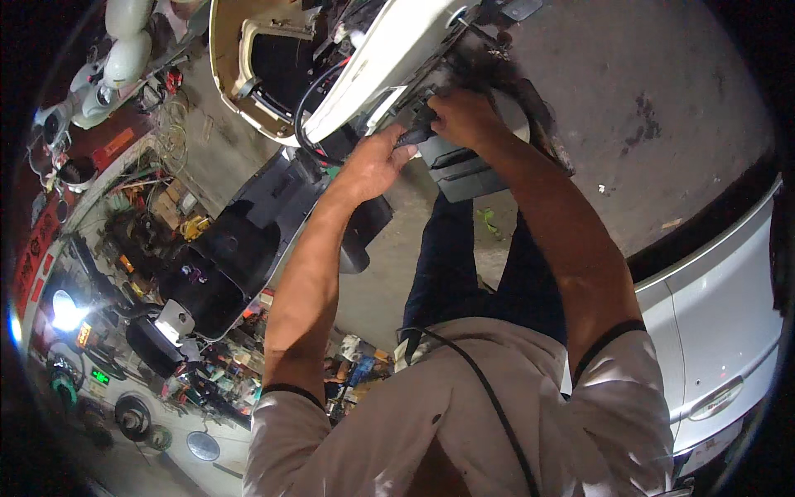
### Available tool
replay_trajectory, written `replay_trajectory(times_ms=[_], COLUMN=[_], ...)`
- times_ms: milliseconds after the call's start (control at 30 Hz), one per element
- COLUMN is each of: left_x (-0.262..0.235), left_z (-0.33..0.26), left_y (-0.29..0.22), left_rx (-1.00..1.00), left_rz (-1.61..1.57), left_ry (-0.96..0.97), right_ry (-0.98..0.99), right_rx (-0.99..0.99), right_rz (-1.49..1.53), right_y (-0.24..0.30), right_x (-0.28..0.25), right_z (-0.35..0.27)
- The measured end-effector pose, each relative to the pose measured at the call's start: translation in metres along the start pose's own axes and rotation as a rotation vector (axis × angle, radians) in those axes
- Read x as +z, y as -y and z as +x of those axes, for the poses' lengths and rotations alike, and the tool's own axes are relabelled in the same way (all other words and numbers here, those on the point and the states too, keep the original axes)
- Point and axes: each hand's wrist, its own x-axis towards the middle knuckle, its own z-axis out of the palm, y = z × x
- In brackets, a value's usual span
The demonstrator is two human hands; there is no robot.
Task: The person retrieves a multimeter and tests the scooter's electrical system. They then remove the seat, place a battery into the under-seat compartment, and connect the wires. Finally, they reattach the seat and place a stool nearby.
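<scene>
Upper centre of frame: left hand (371,166) grips dark part (419,133); right hand (465,120) curled at its far end, hold unclear. Cream panel (383,66) and looping black cable (301,124) crowd left hand; black box (465,172) below; white car (720,323) lower right.

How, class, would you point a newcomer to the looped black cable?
Find the long white panel slanting from the top. Near the left hand, the black cable bows past the panel's lower tip, a thin open curve beside broad panels.
</scene>
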Motion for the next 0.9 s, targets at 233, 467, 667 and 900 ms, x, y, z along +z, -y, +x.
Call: replay_trajectory(times_ms=[233, 467, 667, 900], left_x=[0.048, 0.045, 0.088, 0.298], left_z=[0.004, 0.004, -0.068, -0.177], left_y=[0.027, -0.002, -0.037, 0.045], left_rx=[-0.138, -0.15, -0.128, -0.724], left_rz=[0.857, 1.111, 0.696, -0.494], left_ry=[-0.17, -0.246, -0.56, -0.065], right_ry=[-0.495, -0.138, -0.07, 0.028], right_rx=[0.07, 0.328, -0.028, 0.214], right_rz=[0.103, -0.098, -0.288, -0.426], right_y=[-0.032, -0.081, -0.142, -0.169], right_x=[-0.004, -0.025, 0.002, -0.007], right_z=[-0.035, -0.141, -0.236, -0.329])
